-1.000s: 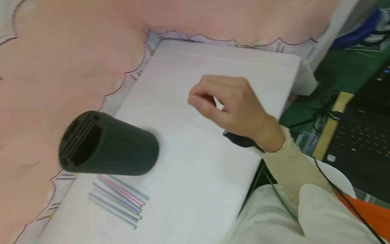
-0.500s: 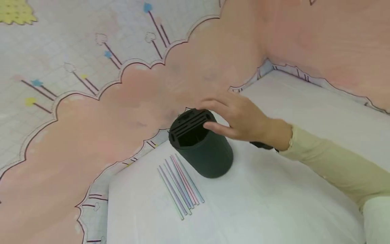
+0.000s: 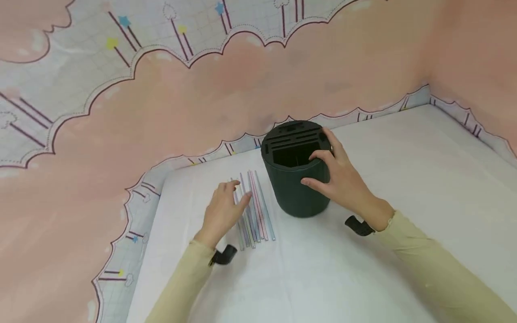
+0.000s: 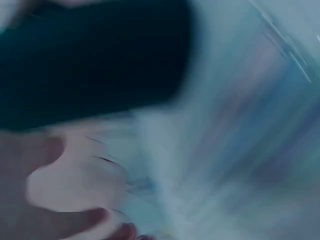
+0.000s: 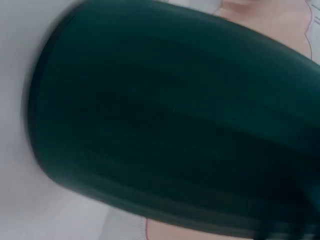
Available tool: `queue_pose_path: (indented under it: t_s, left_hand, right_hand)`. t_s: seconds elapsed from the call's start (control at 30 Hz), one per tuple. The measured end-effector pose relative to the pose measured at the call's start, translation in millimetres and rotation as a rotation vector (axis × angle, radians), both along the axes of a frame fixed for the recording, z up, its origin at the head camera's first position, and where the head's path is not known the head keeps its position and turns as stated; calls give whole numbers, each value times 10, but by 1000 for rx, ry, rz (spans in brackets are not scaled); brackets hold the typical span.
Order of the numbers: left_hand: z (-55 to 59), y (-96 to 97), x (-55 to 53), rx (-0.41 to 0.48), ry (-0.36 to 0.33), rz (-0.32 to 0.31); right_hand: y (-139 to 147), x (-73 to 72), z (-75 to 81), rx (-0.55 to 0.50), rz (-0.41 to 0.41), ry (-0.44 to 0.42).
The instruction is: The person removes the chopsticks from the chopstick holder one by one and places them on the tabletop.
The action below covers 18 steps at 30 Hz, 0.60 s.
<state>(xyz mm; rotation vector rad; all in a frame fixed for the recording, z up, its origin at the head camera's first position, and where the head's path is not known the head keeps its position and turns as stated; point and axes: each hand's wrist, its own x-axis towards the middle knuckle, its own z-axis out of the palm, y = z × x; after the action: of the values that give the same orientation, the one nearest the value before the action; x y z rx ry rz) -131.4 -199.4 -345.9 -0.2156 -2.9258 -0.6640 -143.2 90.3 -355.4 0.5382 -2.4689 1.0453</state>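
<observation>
A dark green round knife holder (image 3: pixel 299 193) with slots and a wide opening in its top stands upright on the white cloth. My right hand (image 3: pixel 347 179) grips its right side at the rim, one finger bent over the edge and the thumb against the outer wall. In the right wrist view the holder's wall (image 5: pixel 150 110) fills most of the picture. Left of the holder lie several thin pastel straws (image 3: pixel 264 220), side by side. My left hand (image 3: pixel 220 213) hovers over their left part, thumb and fingers apart around nothing. The left wrist view is blurred; its straws (image 4: pixel 250 115) show as streaks.
The white cloth-covered table (image 3: pixel 323 273) meets a pink patterned wall covering (image 3: pixel 226 103) just behind the holder. A second wall section (image 3: pixel 476 58) closes the right rear corner. Small black wrist cameras (image 3: pixel 359 225) sit under both wrists.
The head view has swung left toward the holder. My right hand has moved from beyond the holder to its rim and taken hold there. My left hand has come into view over the straws.
</observation>
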Motion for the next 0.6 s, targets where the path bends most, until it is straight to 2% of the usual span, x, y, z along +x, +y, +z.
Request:
queue_pose_path:
  t_s: [0.03, 0.07, 0.1, 0.17, 0.27, 0.4, 0.5, 0.6]
  left_hand:
    - [-143, 10, -196, -137, -161, 38]
    - [-255, 37, -352, -239, -271, 62]
    - [-351, 77, -470, -304, -356, 87]
    - [-500, 201, -614, -337, -427, 116]
    - [-636, 454, -686, -332, -415, 77]
    - [-683, 709, -709, -320, -360, -3]
    - [-666, 738, -745, -311, -348, 18]
    - [-671, 657, -776, -326, -371, 61]
  right_hand:
    - [13, -30, 0, -16, -25, -11]
    - [22, -51, 1, -27, -49, -13]
    - [26, -62, -1, -37, -69, -14]
    - [23, -63, -21, -51, -99, -15]
    - [36, -10, -48, -58, -125, -15]
    - [129, 78, -6, -46, -146, 15]
    - [208, 112, 47, -37, -155, 34]
    - [232, 134, 36, -46, -151, 15]
